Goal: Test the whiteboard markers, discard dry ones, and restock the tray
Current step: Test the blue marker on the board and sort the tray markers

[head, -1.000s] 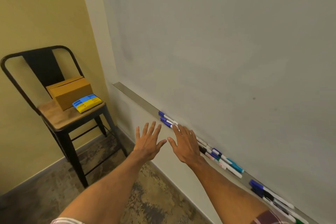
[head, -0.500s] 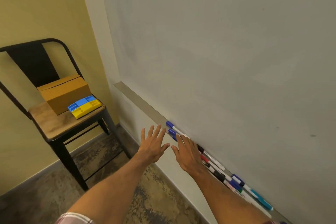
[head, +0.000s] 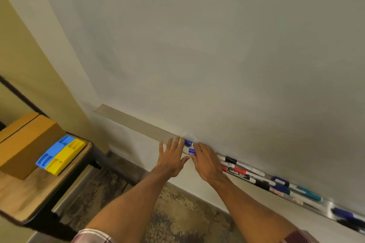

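Note:
A large whiteboard fills the wall, with a metal marker tray along its lower edge. Several markers lie in the tray: two blue-capped ones at the left end, then a red one, black-capped ones and a teal one further right. My left hand is spread flat with straight fingers just left of the blue markers. My right hand lies over the blue markers' barrels, fingers straight, covering them.
A metal chair with a wooden seat stands at the left, carrying a cardboard box and a blue-and-yellow plastic holder. More markers lie at the tray's far right. The floor below is mottled brown.
Both hands moved forward to the tray's left marker group; the right hand now covers the blue markers. The view has closed in and tilted, pushing the chair to the left edge.

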Tool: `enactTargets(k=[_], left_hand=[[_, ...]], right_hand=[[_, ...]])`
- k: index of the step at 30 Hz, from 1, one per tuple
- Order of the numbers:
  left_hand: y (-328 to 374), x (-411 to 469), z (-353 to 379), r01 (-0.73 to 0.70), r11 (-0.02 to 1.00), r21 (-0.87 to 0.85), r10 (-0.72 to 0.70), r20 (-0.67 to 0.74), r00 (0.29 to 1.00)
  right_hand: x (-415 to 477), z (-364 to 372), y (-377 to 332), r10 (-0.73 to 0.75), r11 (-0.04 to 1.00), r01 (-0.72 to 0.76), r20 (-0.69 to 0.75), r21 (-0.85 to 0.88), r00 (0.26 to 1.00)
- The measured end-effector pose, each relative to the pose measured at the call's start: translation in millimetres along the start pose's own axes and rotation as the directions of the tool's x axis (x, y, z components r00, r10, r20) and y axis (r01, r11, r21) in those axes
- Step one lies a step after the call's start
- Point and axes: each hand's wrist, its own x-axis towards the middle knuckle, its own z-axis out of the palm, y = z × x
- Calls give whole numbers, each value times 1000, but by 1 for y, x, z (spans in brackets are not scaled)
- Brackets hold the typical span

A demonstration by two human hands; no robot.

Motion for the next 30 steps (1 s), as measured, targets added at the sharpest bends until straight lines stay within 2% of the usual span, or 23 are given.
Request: enactTargets(k=[5,11,15,23,27,30], left_hand=[[-18,18,-5,-109,994,-1,109,21,994],[-47,27,-4,-184,983,9,185,-93,978],[-63,34,-2,-209,978,-21,206,-103,973],[-79,34,-3,-203,975,-89,194,-108,975],[-85,33,-11,-210,962,-173,184,-159,970],[-89,32,-18,-231,962,-146,200,-198,960]], right_hand=[[16,15,-28,87,996,-87,12,0,996],[33,26,-49,103,992,-102,-6,72,995],[51,27,-57,137,988,-136,-8,78,991],[68,30,-75,107,994,-107,-15,21,994],[70,20,-83,52,997,-49,-53,58,997],[66,10,-85,3,992,8,-90,128,996]])
